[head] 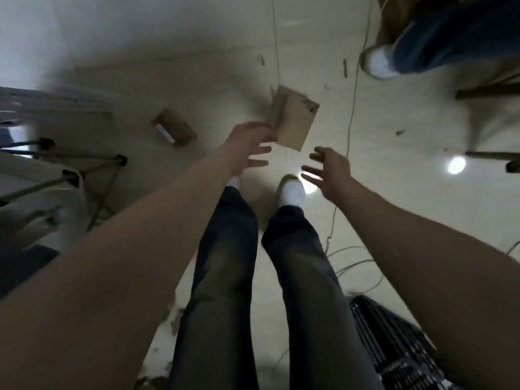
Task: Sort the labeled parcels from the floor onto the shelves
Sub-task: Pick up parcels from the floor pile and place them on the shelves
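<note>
Parcel point(294, 121) nearest us: a brown cardboard box on the pale floor point(197, 80), just ahead of our feet and lying askew in the view.
Our left hand point(247, 144): stretched down, fingers straight and spread, gripping nothing; its topmost fingers overlap the box's near left corner (the blur keeps us from saying whether they truly touch).
Our right hand point(327, 171): also released, fingers fanned apart, hovering just short of the box's near right corner and apart from it.
Our legs point(225, 263): dark jeans, with white shoes point(292, 192) showing below the hands.
Smaller parcel point(174, 130): a second brown box on the floor, left of the first and well apart from both hands, with a white-and-red label on its near side.
Cables point(350, 122): thin lines run over the floor to the right of the box, past our right hand.
Black crate point(394, 342): slatted, at the lower right beside our right leg.
Stand struts point(92, 170): dark metal, at the left edge.
Another person point(450, 38): a leg in blue jeans and a white sneaker point(378, 63) at the upper right, well away from the box.
</note>
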`<action>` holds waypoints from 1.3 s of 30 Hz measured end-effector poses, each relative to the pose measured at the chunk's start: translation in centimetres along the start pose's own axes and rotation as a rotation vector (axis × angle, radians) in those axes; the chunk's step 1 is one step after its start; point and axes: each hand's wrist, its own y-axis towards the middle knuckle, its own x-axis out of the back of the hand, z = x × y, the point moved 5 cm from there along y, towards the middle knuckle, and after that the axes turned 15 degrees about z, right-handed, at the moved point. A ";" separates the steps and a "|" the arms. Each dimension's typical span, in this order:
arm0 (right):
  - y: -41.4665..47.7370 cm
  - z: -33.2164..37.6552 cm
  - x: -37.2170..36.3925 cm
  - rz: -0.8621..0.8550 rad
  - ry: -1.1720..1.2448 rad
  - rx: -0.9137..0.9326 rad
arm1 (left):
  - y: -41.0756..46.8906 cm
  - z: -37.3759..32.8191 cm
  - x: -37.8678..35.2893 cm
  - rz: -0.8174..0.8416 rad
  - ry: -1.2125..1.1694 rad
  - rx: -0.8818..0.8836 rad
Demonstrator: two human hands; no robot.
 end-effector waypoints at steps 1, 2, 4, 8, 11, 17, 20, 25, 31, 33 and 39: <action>2.5 -0.4 0.0 -0.010 -0.008 -0.006 | 2.4 0.3 0.3 0.039 0.024 0.029; 4.8 -0.8 0.0 -0.017 -0.016 -0.012 | 4.6 0.6 0.5 0.067 0.046 0.051; 9.3 -1.2 0.4 -0.027 -0.030 -0.005 | 9.5 1.5 1.3 0.076 0.076 0.075; 17.1 -1.3 0.8 -0.037 -0.029 0.017 | 18.5 3.1 2.1 0.016 0.146 0.107; 21.4 -1.1 0.7 -0.012 -0.013 0.029 | 23.8 3.8 2.1 0.020 0.208 0.067; 23.9 -2.1 -0.4 0.070 0.003 0.023 | 27.0 4.4 1.8 0.045 0.149 0.089; 22.1 -2.9 -1.6 0.173 0.145 -0.018 | 24.2 4.5 2.9 0.079 0.036 0.182; 17.3 -2.3 -4.0 0.232 0.091 -0.092 | 17.5 5.0 8.5 0.042 -0.177 0.135; 8.7 1.7 -10.8 0.214 -0.478 0.083 | 8.4 2.7 11.5 -0.179 -0.168 0.011; 5.9 3.3 -13.0 0.247 -0.545 0.163 | 5.0 2.1 11.9 -0.212 -0.224 -0.061; -8.4 6.7 -20.6 0.442 -0.900 0.465 | -8.4 1.0 11.6 -0.281 -0.508 -0.398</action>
